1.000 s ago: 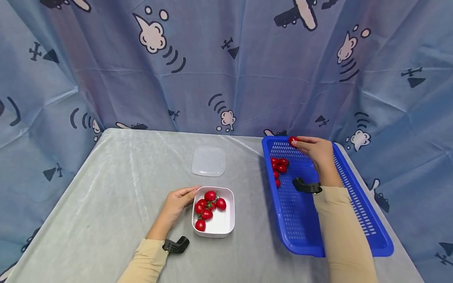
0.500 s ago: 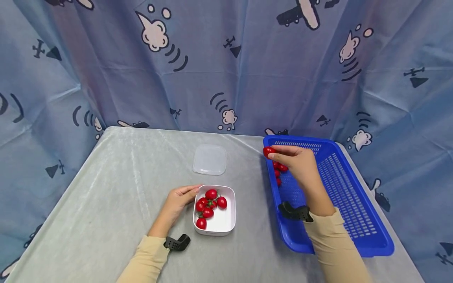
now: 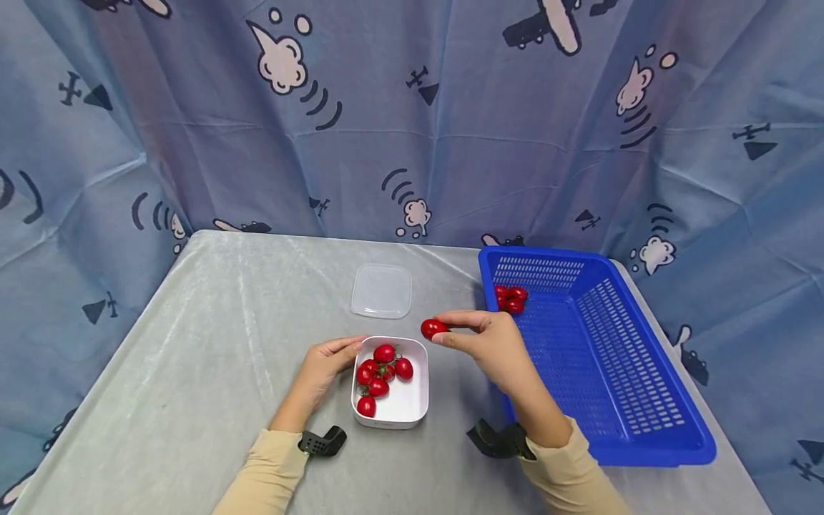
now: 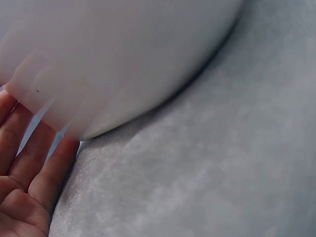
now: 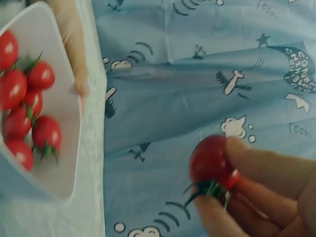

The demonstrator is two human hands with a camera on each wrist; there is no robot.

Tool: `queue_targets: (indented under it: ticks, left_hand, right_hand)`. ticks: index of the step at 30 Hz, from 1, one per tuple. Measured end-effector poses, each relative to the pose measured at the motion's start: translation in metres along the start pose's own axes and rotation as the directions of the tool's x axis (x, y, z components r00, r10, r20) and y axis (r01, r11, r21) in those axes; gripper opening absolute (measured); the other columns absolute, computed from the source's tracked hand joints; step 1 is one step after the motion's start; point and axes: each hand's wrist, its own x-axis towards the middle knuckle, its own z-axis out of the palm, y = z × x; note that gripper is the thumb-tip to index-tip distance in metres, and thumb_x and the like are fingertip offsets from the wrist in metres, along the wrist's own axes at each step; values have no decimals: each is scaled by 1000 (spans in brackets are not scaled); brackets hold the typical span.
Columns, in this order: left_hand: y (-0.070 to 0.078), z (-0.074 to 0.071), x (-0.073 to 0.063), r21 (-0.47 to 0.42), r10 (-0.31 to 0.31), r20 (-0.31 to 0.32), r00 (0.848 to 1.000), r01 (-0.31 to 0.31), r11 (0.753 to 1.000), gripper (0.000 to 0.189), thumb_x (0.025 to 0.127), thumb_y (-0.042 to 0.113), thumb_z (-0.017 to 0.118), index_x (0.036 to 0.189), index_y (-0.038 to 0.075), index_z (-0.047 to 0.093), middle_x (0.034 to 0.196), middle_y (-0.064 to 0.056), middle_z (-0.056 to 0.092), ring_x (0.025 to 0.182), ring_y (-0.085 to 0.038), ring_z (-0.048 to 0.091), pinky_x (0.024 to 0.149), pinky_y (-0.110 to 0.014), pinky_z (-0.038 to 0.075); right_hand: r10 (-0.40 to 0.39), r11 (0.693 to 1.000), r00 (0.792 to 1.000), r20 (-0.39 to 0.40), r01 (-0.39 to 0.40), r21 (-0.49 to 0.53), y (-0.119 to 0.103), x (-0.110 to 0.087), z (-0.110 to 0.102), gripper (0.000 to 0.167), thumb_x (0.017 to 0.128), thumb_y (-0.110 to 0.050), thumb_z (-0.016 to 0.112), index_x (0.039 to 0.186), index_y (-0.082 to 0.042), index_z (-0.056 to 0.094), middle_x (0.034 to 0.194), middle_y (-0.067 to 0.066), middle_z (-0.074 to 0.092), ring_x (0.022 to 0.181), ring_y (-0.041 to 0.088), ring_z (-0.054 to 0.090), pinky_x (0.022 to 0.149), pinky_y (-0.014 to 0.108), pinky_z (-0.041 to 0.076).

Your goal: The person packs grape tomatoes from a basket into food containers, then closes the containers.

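Note:
My right hand point(image 3: 492, 347) pinches a red cherry tomato point(image 3: 433, 329) between thumb and fingertips, held up just right of the white box's far corner. Its green stem point(image 5: 210, 187) shows in the right wrist view. The square white box point(image 3: 412, 404) holds several cherry tomatoes point(image 3: 378, 387) with green stems, mostly toward its left side. My left hand point(image 3: 327, 363) touches the box's far left corner; in the left wrist view its fingers point(image 4: 54, 170) lie fairly straight against the outer wall.
A blue perforated basket point(image 3: 634, 372) stands at the right, with several more cherry tomatoes point(image 3: 515, 306) by its far left wall. A clear lid point(image 3: 382, 291) lies behind the white box. A patterned blue curtain point(image 3: 360, 107) hangs behind the cloth-covered table point(image 3: 257, 300).
My right hand has carried the cherry tomato left and nearer, from over the basket's far end to beside the white box. My left hand stays at the box.

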Motion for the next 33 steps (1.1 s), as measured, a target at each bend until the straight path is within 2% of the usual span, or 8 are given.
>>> queue_targets:
  ticks: [5, 8, 12, 16, 21, 26, 29, 33]
  left_hand:
    - [-1, 1, 1, -2, 1, -3, 1000, -1, 1000, 35, 94, 11, 66, 123, -9, 65, 114, -1, 74, 95, 0, 66, 88, -20, 54]
    - [-1, 1, 2, -5, 1, -1, 1000, -1, 1000, 35, 94, 11, 66, 123, -9, 65, 116, -3, 74, 96, 0, 67, 88, -20, 54]
    - [-1, 0, 1, -3, 7, -1, 1000, -7, 1000, 36, 94, 12, 67, 123, -9, 65, 117, -5, 73, 97, 0, 66, 88, -20, 55]
    - [0, 0, 0, 9, 12, -2, 1000, -12, 1000, 36, 94, 13, 67, 123, -8, 65, 115, -3, 74, 96, 1, 66, 87, -20, 55]
    - [-1, 1, 2, 8, 14, 19, 1000, -14, 1000, 36, 94, 14, 67, 124, -7, 66, 113, 0, 74, 96, 0, 67, 88, -21, 55]
    - [-3, 1, 2, 0, 21, 27, 999, -21, 1000, 36, 94, 13, 67, 124, -8, 65, 113, -1, 74, 96, 1, 67, 88, -21, 55]
    - [-2, 0, 0, 8, 20, 26, 999, -20, 1000, 37, 95, 13, 66, 125, -9, 64, 114, -2, 74, 96, 2, 66, 88, -20, 55]
    - [-1, 0, 1, 20, 15, 18, 1000, -15, 1000, 36, 95, 14, 66, 124, -7, 65, 114, -1, 74, 97, 3, 66, 88, -19, 54]
  right_hand:
    - [37, 999, 999, -28, -36, 30, -1, -8, 23, 26, 78, -17, 84, 103, -9, 80, 103, 9, 77, 106, 24, 68, 81, 29, 49]
    - [34, 997, 998, -47, -31, 64, 5, -6, 41, 25, 78, -16, 84, 102, -7, 80, 103, 11, 77, 106, 25, 68, 80, 28, 51]
    - [-21, 997, 998, -61, 25, 68, 18, 1, 65, 24, 78, -14, 85, 100, -5, 80, 102, 13, 77, 106, 28, 69, 81, 32, 58]
    - [-81, 996, 995, -65, 83, 28, 30, 6, 81, 25, 75, -10, 86, 97, -2, 80, 97, 16, 77, 102, 29, 71, 78, 34, 60]
    - [-104, 994, 994, -43, 105, 19, 35, 9, 91, 25, 72, -9, 87, 95, -2, 80, 97, 16, 77, 80, 19, 72, 60, 23, 57]
    - [-108, 994, 994, -9, 108, 5, 37, 13, 100, 26, 73, -9, 86, 98, -4, 80, 99, 16, 77, 59, 6, 57, 48, 20, 49]
    - [-128, 992, 992, -2, 128, -10, 40, 14, 105, 25, 73, -8, 86, 98, -3, 80, 97, 15, 77, 67, 12, 65, 54, 22, 53]
    - [-175, 983, 985, 7, 175, -51, 41, 14, 113, 26, 73, -8, 87, 97, -2, 80, 98, 14, 77, 92, 24, 73, 73, 28, 60]
